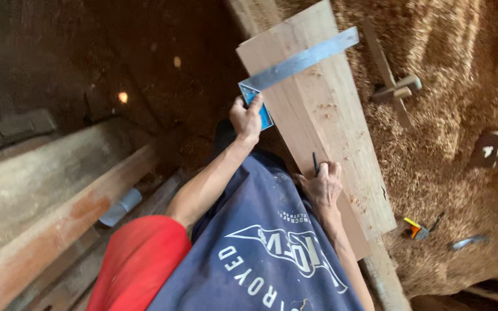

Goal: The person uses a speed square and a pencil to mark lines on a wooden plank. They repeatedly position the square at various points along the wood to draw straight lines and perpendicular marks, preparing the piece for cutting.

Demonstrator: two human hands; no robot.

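Marking out a wooden plank (318,115) — that looks to be the step in hand. Left hand (247,118) closed on the blue stock of a try square (295,63), steel blade laid across the plank's far end. Right hand (323,185) lower on the plank, fingers (332,170) pinching a dark pencil (315,163) upright against the face. Next move, by judgement — stock pressed tight to the plank's edge, pencil brought up to the blade. Sawdust (451,126) right of the plank.

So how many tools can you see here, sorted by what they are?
Try square with a blue stock, in the left hand: 1
Pencil, in the right hand: 1
Yellow tape measure on the sawdust: 1
Total: 3
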